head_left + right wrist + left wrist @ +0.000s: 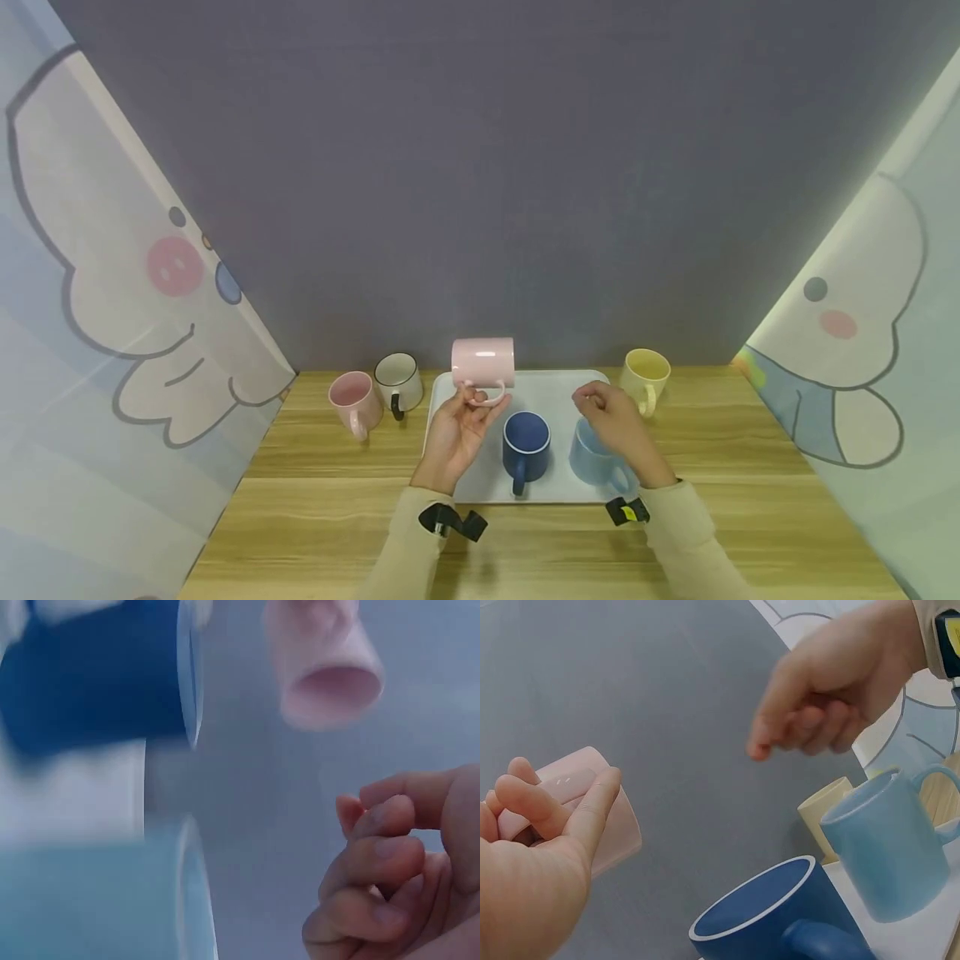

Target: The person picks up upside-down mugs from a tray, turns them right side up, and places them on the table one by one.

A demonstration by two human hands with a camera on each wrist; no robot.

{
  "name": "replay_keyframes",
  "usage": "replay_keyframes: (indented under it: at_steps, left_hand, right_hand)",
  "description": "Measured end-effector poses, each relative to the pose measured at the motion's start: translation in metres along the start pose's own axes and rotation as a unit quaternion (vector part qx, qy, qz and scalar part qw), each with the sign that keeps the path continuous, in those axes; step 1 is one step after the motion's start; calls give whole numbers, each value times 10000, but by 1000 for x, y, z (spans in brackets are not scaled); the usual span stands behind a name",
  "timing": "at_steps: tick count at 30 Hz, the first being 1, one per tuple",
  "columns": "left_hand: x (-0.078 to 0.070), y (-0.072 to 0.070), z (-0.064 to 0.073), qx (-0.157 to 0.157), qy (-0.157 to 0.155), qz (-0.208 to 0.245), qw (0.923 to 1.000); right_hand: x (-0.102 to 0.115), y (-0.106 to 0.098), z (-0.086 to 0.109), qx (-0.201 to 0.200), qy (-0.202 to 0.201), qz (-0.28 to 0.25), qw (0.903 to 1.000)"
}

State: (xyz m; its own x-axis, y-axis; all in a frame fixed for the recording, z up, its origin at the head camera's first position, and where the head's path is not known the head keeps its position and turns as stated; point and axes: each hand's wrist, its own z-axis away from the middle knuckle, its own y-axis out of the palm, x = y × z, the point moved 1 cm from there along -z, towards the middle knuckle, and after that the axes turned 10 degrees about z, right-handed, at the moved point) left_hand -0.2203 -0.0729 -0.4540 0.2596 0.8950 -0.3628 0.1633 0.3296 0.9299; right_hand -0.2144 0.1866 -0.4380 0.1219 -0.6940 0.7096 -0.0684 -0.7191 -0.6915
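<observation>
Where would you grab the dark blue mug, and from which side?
Probably by the handle, coming from the near side: the dark blue mug stands upright on the white tray, its handle pointing toward the tray's near edge, away from the light blue mug at its right.

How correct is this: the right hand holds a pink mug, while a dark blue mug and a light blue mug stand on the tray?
Not quite: the left hand holds the pink mug, as the head view shows. The dark blue mug and light blue mug do stand on the tray.
</observation>
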Motion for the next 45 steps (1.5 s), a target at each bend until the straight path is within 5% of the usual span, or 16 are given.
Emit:
replay_keyframes:
  at_steps: [4, 8, 19, 40, 45]
  left_hand:
    - [3, 2, -1, -144, 20, -3, 9999]
    - [7, 4, -1, -99, 10, -67, 9999]
    - [18, 7, -2, 140, -135, -144, 9997]
    - [15, 3, 3, 224, -362, -551, 9976]
    - [14, 3, 4, 321, -479, -698, 9959]
  right_hand:
    - [19, 19, -3, 585, 176, -1101, 9920]
    - [34, 35, -3, 1037, 394, -2014, 9732]
    - [49, 53, -3, 1791, 693, -3866, 9020]
    - [52, 53, -5, 3176, 601, -5841, 7446]
    - [52, 55, -4, 3470, 341, -6260, 6975]
